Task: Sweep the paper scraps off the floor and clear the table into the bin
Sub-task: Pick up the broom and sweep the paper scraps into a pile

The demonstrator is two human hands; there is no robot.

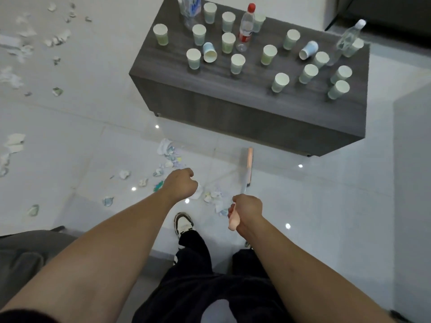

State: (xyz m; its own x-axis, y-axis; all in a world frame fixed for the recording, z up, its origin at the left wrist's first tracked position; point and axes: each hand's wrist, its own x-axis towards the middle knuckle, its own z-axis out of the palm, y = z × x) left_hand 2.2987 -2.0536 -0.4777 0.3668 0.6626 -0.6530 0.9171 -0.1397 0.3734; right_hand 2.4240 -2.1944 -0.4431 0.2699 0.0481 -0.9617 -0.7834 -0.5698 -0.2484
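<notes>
Sweeping stage, seen from the head camera: the right hand (pixel 247 212) curls round the peach grip of the broom (pixel 246 178), whose blurred head lies on the floor just before the counter (pixel 245 99), while the left hand (pixel 180 184) is loosely fisted and seems to hold nothing. Paper scraps (pixel 169 152) lie in front of and far to the left of the counter; being light, soft and easily scattered, they likely want short, low strokes. Paper cups (pixel 237 63) and bottles (pixel 246 27) on the counter look light, crushable, best held by their sides
</notes>
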